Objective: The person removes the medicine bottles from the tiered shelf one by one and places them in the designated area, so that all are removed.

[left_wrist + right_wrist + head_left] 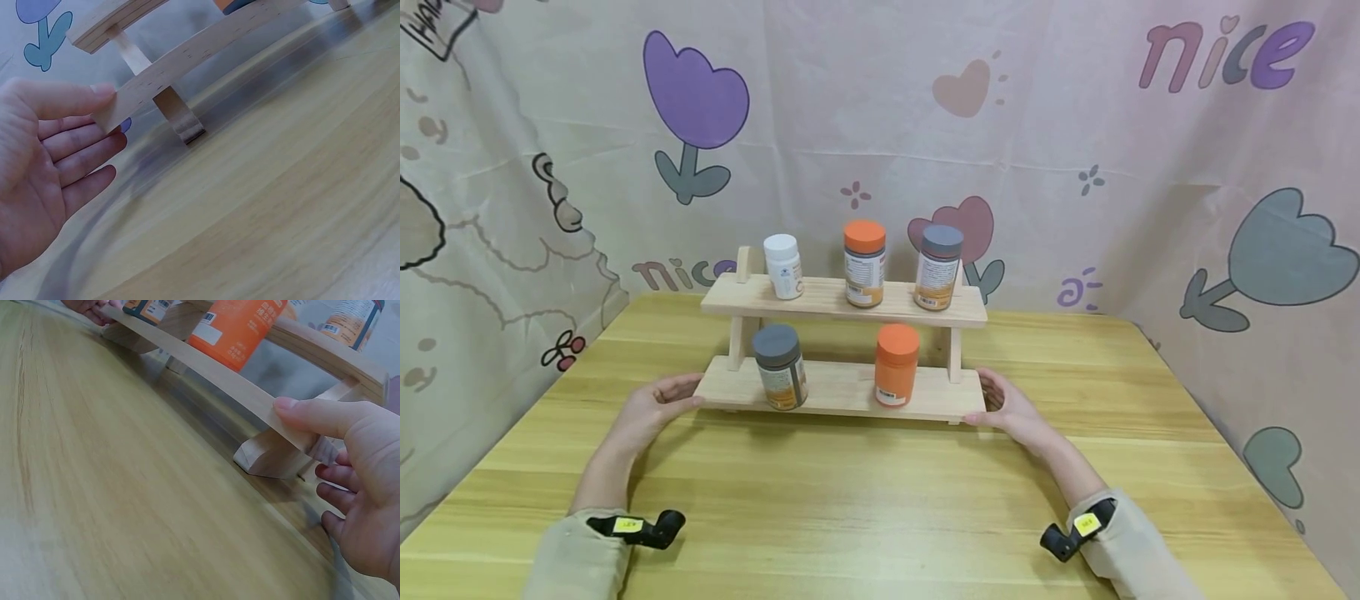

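Observation:
A two-tier wooden display rack [838,385] stands in the middle of the table. My left hand [651,410] grips the left end of its lower board, thumb at the front edge. At the opposite end my right hand [1013,414] holds the same board between thumb and fingers. On the upper board are a small white bottle [785,271], an orange-capped jar [865,268] and a grey-capped jar [937,271]. The lower board carries another grey-capped jar [781,371] and an all-orange jar [896,367]. In the left wrist view, the rack's foot [181,119] reaches down to the tabletop.
The light wood-grain table [865,517] spreads in front of the rack and to both sides. Behind it hangs a pale curtain [835,100] printed with tulips and lettering. Black cameras [640,527] are strapped on both sleeves.

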`<state>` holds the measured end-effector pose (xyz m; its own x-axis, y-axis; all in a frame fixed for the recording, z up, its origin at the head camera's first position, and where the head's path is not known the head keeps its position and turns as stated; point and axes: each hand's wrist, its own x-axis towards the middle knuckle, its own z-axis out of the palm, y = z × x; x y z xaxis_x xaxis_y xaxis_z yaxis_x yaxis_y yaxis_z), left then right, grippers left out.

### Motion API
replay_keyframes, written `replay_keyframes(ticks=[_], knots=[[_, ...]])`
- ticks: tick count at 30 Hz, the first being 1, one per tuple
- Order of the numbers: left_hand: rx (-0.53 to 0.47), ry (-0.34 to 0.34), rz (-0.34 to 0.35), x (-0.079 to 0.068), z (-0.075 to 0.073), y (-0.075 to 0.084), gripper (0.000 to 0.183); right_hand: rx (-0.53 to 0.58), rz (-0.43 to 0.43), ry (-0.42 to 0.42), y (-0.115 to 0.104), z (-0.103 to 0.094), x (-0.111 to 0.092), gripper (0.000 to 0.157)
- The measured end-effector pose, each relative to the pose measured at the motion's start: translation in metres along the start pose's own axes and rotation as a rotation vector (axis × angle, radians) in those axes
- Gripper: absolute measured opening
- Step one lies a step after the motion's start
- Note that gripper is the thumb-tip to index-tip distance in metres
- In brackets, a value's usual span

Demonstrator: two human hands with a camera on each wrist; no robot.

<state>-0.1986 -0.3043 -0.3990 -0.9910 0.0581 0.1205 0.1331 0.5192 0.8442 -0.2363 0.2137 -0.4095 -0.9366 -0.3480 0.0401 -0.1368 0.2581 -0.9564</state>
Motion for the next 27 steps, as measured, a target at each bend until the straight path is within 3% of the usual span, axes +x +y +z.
replay_keyframes(ticks=[5, 10, 17, 27], knots=[[-0.004, -0.062, -0.017, 0.004, 0.000, 0.002, 0.063, -0.046, -0.005, -0.008, 0.000, -0.002, -0.002, 0.089], [-0.072, -0.165, -0.008, 0.011, 0.001, 0.002, 0.075, -0.081, -0.022, -0.027, 0.000, -0.002, -0.002, 0.089], [-0.146, -0.244, 0.018, 0.020, 0.000, 0.000, 0.079, -0.094, -0.032, -0.038, 0.000, -0.005, -0.003, 0.087], [-0.210, -0.264, 0.039, 0.022, 0.000, -0.003, 0.081, -0.067, -0.026, -0.066, -0.001, -0.006, -0.003, 0.087]])
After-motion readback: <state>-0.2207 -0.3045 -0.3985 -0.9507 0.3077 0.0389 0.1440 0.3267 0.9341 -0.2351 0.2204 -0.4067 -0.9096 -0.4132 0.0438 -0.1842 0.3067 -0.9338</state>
